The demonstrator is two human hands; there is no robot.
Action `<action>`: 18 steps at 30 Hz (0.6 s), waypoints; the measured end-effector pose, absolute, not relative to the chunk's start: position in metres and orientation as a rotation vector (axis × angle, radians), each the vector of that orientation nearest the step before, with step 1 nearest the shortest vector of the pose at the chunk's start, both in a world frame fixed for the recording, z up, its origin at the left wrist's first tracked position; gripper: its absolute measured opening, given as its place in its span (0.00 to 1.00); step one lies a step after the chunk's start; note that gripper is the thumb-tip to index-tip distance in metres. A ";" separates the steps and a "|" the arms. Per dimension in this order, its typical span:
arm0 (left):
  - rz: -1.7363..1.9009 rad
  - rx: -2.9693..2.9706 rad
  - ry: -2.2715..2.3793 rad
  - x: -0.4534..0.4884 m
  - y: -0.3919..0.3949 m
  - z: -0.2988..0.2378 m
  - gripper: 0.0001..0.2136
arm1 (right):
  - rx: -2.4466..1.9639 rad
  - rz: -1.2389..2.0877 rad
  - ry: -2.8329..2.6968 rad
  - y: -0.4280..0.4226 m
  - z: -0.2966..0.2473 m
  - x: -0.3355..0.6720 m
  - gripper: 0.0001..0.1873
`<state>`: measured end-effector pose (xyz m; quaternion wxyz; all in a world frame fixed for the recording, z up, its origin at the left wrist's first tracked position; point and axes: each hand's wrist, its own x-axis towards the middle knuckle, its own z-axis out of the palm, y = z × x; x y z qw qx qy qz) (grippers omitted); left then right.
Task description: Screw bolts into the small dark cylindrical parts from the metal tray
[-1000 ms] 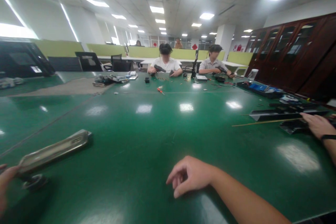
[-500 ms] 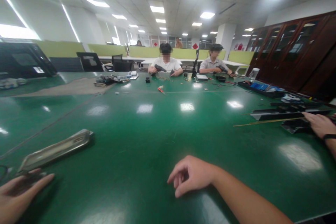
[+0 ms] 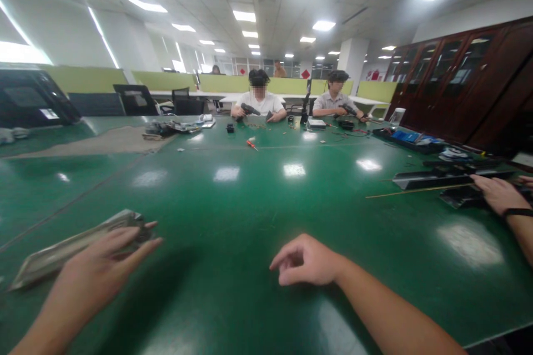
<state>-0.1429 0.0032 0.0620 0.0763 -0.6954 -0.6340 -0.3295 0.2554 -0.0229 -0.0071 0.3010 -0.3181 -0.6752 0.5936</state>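
Left hand (image 3: 97, 260): thumb and fingers seem to pinch 1 dark part (image 3: 144, 234), blurred
Part's place: near the tray's (image 3: 48, 259) far end; contact unclear
Right hand (image 3: 310, 260): fingers loosely curled, holding nothing
Part done: picked up, apparently
Part pending: not yet set down; further progress cannot be told

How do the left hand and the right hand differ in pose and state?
The left hand has extended fingers; the right hand has curled fingers. The left hand seems to hold a small dark object; the right hand shows no held object. Both hands are bare.
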 end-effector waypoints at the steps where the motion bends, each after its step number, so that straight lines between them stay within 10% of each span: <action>1: -0.943 -2.186 -1.905 -0.129 0.007 0.060 0.37 | -0.854 1.516 -1.752 -0.021 -0.006 0.259 0.26; 8: -0.773 -3.074 -1.393 0.011 -0.027 0.048 0.10 | -0.812 1.241 -1.584 -0.010 -0.004 0.277 0.30; 18: -0.569 -3.245 -1.265 0.021 -0.049 0.012 0.13 | -0.950 1.006 -2.126 -0.030 0.004 0.262 0.18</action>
